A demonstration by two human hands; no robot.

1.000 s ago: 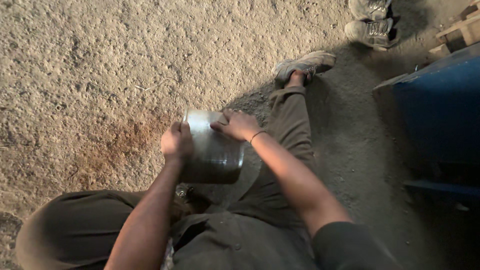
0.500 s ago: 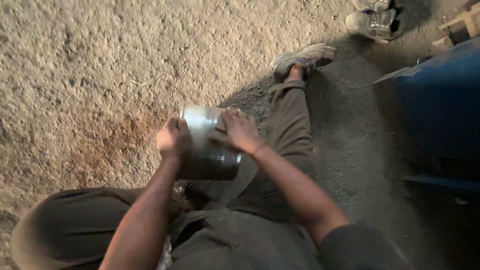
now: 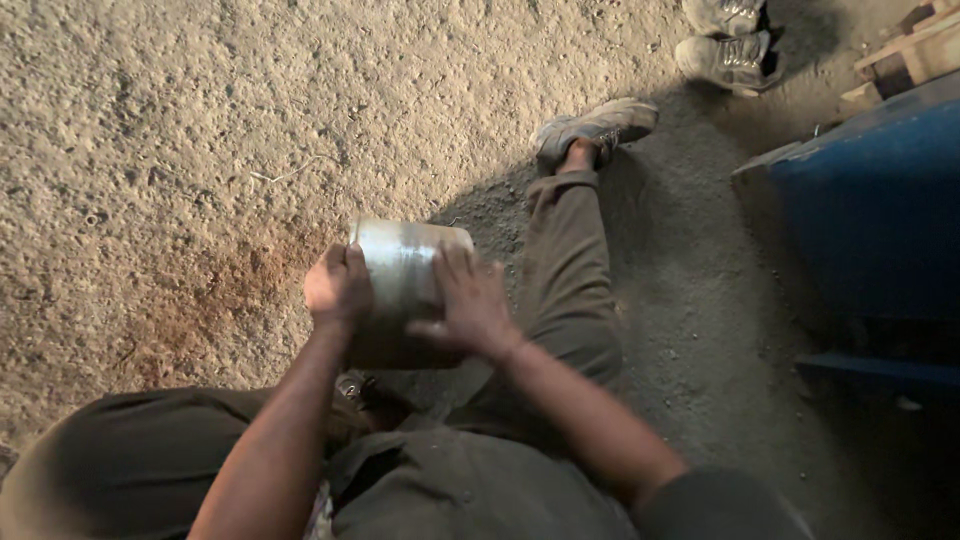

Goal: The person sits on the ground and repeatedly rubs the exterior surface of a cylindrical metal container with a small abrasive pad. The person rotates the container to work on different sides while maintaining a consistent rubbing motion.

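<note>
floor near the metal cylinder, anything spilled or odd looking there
A reddish-brown stain marks the sandy floor just left of the metal cylinder, which the left hand and right hand grip. It looks like rust or a dried spill; I cannot tell which. Nothing else stands out.

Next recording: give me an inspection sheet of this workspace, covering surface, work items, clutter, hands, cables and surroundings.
Surface: rough sandy ground, with a reddish stain left of the hands.
Work items: grey metal cylinder, held over the lap.
Clutter: thin stray strand on the ground.
Hands: left hand grips the cylinder's left side; right hand is spread over its right side.
Cables: nothing seen.
Surroundings: blue container at right, wooden pieces beyond it, another person's shoes at top; the wearer sits with one leg outstretched.
</note>
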